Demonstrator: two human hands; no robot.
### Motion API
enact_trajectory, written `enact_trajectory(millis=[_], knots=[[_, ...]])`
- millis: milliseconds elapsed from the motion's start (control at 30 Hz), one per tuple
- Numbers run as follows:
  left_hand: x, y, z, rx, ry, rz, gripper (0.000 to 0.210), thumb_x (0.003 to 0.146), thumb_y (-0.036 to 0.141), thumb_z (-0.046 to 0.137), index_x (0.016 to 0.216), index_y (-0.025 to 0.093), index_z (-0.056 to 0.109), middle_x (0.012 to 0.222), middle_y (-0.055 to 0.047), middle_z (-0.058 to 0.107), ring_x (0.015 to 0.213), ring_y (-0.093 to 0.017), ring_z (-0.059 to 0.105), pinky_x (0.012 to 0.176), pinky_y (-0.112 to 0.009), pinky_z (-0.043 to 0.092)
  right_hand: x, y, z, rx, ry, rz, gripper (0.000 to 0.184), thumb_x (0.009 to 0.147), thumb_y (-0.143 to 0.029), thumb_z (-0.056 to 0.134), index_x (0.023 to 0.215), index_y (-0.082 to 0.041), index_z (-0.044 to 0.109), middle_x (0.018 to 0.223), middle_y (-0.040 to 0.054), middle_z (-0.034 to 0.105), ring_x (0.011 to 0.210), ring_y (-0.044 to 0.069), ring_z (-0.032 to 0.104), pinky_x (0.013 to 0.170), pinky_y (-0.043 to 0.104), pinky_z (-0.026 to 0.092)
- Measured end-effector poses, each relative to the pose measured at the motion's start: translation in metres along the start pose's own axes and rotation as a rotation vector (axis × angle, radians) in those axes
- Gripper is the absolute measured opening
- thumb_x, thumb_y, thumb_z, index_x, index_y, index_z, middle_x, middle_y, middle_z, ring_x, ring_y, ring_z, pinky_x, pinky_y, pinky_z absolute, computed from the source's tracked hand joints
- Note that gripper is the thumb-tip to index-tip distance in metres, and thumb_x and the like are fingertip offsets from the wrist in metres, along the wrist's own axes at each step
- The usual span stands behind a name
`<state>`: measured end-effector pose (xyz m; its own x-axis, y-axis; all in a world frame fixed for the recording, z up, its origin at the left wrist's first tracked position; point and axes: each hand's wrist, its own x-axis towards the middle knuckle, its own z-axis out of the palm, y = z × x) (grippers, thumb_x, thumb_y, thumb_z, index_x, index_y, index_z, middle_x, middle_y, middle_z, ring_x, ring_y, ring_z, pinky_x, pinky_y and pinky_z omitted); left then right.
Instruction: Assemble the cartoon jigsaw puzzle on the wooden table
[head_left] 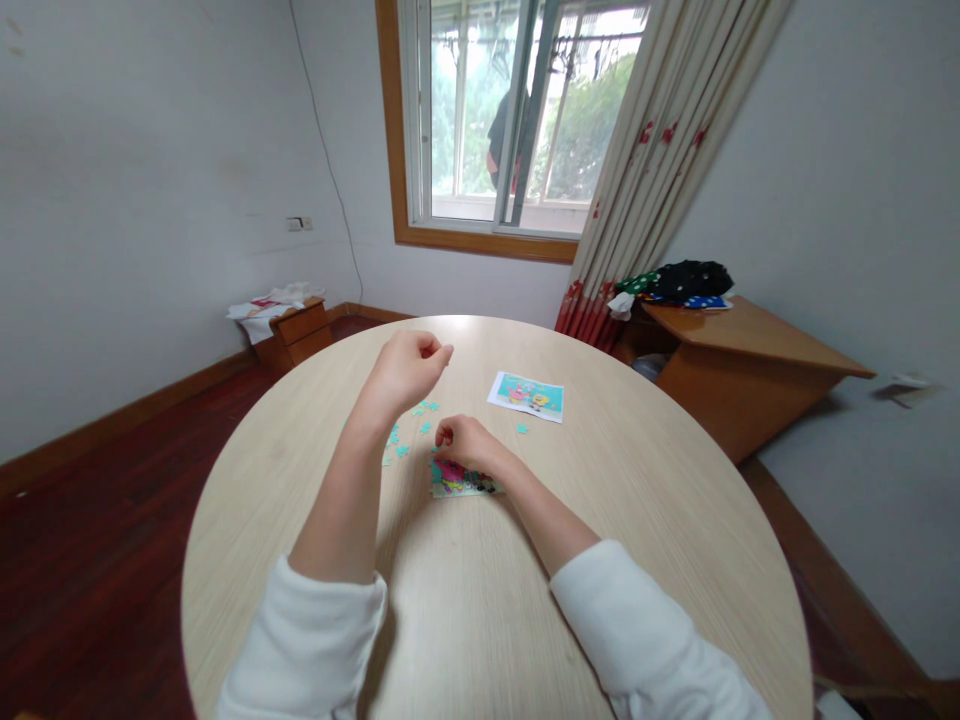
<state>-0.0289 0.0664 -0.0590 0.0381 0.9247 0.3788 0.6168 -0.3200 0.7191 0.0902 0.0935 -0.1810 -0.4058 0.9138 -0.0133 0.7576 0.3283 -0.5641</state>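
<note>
On the table in front of me lies a partly covered jigsaw puzzle (452, 488) with pink and teal colours. My right hand (466, 445) rests over its upper edge, fingers curled down; whatever they grip is hidden. My left hand (411, 368) hovers above the table, farther away and to the left, with its fingers closed and their contents out of sight. Several loose teal puzzle pieces (403, 451) are scattered below and around the left hand. One more puzzle piece (523, 429) lies alone to the right, just below a printed picture sheet (551, 398).
The round wooden table (645, 560) fills the foreground. Beyond it stand a small cabinet (304, 330) at left and a tilted wooden desk (757, 350) with dark cloth (686, 282) at right. A curtain (645, 150) hangs beside the window, and a person (501, 135) is partly visible outside.
</note>
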Motion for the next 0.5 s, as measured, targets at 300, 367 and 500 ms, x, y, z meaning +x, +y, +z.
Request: enact_trajectory(millis=[300, 367, 500], knots=[[0.001, 0.001, -0.002, 0.013, 0.008, -0.032, 0.027, 0.076, 0.031, 0.05, 0.054, 0.015, 0.054, 0.048, 0.002, 0.045, 0.048, -0.01, 0.035, 0.05, -0.025, 0.025, -0.004, -0.002, -0.006, -0.087, 0.034, 0.011, 0.018, 0.07, -0.013, 0.057, 0.084, -0.016, 0.068, 0.079, 0.0042, 0.066, 0.068, 0.012, 0.054, 0.058, 0.02, 0.034], [0.0, 0.002, -0.003, 0.021, 0.01, -0.039, 0.027, 0.076, 0.03, 0.05, 0.054, 0.015, 0.054, 0.049, 0.002, 0.045, 0.048, -0.01, 0.035, 0.05, -0.025, 0.025, -0.004, 0.0, -0.008, -0.077, 0.036, 0.012, 0.022, 0.07, -0.011, 0.054, 0.086, -0.015, 0.068, 0.078, 0.004, 0.066, 0.067, 0.011, 0.054, 0.058, 0.02, 0.035], [0.0, 0.003, -0.005, 0.02, 0.01, -0.045, 0.027, 0.076, 0.03, 0.05, 0.055, 0.014, 0.054, 0.049, 0.001, 0.045, 0.048, -0.01, 0.035, 0.05, -0.025, 0.025, -0.003, -0.001, -0.013, -0.085, -0.036, -0.042, 0.028, 0.07, -0.007, 0.051, 0.086, -0.015, 0.071, 0.078, 0.004, 0.067, 0.067, 0.011, 0.056, 0.059, 0.019, 0.036]])
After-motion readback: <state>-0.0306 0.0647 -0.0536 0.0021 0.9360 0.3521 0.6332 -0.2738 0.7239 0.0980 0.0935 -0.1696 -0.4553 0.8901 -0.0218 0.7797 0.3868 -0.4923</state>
